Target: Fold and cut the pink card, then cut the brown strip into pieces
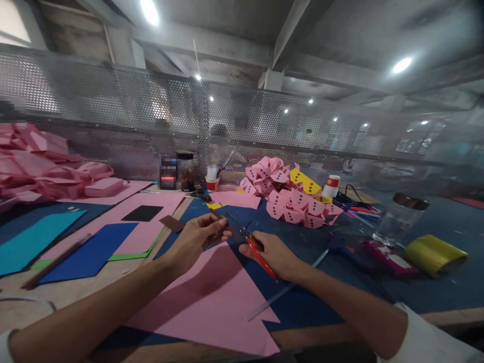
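My left hand pinches a narrow brown strip between thumb and fingers. In my right hand is a pair of scissors with red-orange handles, its blades up against the strip. Whether the blades are cutting into it I cannot tell. Beneath both hands lies a large pink sheet with pointed corners. A small brown piece rests left of my left hand. Folded pink pieces with dark dots are heaped beyond my right hand.
Blue, teal and black sheets lie at left, near a pink pile. At right are a glue gun, a clear jar and a yellow roll. A perforated metal screen stands behind.
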### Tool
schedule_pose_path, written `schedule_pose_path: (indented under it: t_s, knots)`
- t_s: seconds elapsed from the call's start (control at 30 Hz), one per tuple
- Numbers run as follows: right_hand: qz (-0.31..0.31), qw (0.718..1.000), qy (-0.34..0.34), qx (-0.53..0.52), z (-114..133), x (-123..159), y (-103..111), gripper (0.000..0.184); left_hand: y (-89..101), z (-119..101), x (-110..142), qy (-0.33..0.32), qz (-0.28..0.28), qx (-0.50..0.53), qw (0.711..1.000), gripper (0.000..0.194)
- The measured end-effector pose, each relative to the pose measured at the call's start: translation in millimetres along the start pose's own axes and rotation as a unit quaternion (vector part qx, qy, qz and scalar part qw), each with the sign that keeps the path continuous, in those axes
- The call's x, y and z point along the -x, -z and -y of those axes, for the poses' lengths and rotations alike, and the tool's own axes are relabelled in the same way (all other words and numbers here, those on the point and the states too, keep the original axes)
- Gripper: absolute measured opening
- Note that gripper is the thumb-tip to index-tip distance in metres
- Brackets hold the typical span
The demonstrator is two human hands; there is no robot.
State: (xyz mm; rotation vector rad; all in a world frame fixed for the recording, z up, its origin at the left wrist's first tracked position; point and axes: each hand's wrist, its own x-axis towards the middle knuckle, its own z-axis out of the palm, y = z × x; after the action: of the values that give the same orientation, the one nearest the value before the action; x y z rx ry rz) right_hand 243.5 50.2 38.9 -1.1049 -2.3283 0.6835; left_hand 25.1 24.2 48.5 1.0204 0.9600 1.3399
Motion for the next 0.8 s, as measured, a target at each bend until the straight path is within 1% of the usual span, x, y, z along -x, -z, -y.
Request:
schedule_pose_path:
  t_s: [0.1,0.17,0.23,0.33,0.43,0.53,0.63,0.8]
  knots:
    - [0.002,1.0,0.001,-0.001,-1,0,0,0.044,0.3,0,1,-0.001,-0.004,-0.003,1.0,0.024]
    - [0.002,1.0,0.001,-0.029,-1,0,0,0.043,0.4,-1,1,-0.005,-0.005,-0.017,1.0,0.024]
    - [-0.003,0.996,-0.002,-0.09,0,-1,-1,0.042,0.4,0,1,-0.007,0.001,-0.037,0.999,0.023]
    - [-0.003,0.979,-0.023,-0.2,1,-2,-2,0.039,-0.2,1,2,-0.001,0.015,-0.065,0.998,0.023]
    - [0.014,0.965,-0.03,-0.26,4,-2,-1,0.034,-1.2,4,2,0.002,0.037,-0.087,0.996,0.023]
    - [0.027,0.961,-0.022,-0.273,10,-1,1,0.029,-2.2,7,3,0.004,0.055,-0.1,0.993,0.023]
    - [0.032,0.961,-0.02,-0.274,14,0,3,0.024,-2.9,8,4,0.006,0.062,-0.104,0.993,0.023]
    - [0.027,0.965,-0.028,-0.259,17,0,2,0.017,-3.2,8,5,0.002,0.071,-0.091,0.993,0.022]
